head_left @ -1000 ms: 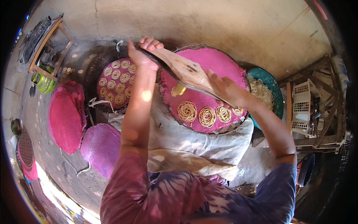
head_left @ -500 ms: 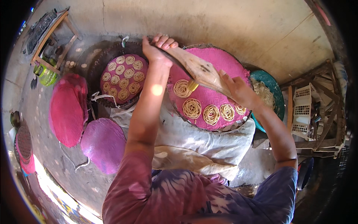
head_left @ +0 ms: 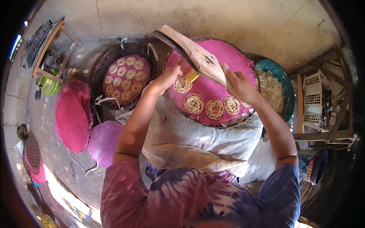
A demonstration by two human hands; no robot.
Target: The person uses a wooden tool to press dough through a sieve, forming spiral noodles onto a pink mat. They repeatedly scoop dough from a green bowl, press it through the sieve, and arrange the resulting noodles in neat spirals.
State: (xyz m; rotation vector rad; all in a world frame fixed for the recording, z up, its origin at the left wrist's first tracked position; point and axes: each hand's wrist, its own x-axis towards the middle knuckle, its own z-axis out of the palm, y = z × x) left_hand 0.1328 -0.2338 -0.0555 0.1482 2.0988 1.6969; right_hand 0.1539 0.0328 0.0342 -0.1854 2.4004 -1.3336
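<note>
A wooden press (head_left: 207, 62), two long hinged pieces with a brass-coloured cylinder (head_left: 192, 75) beneath, is tilted above a round tray covered with pink cloth (head_left: 224, 57). My right hand (head_left: 243, 86) is closed around its lower right end. My left hand (head_left: 170, 78) is off the press's upper left end and sits close to the cylinder, beside a coil of pale strands (head_left: 182, 84); its fingertips are partly hidden, so I cannot tell how they are held. More coils, such as this one (head_left: 193, 103), line the tray's near edge.
On the left, a dark basket (head_left: 99, 64) holds a pink cloth with several smaller coils. A teal basin (head_left: 289, 99) of pale dough stands right of the tray. Beyond it is a wooden rack with a white plastic crate (head_left: 313, 97). Red cloth rounds (head_left: 72, 117) lie on the floor.
My left hand has let go of the press's upper left end and come down toward the cylinder. My right hand still holds the other end.
</note>
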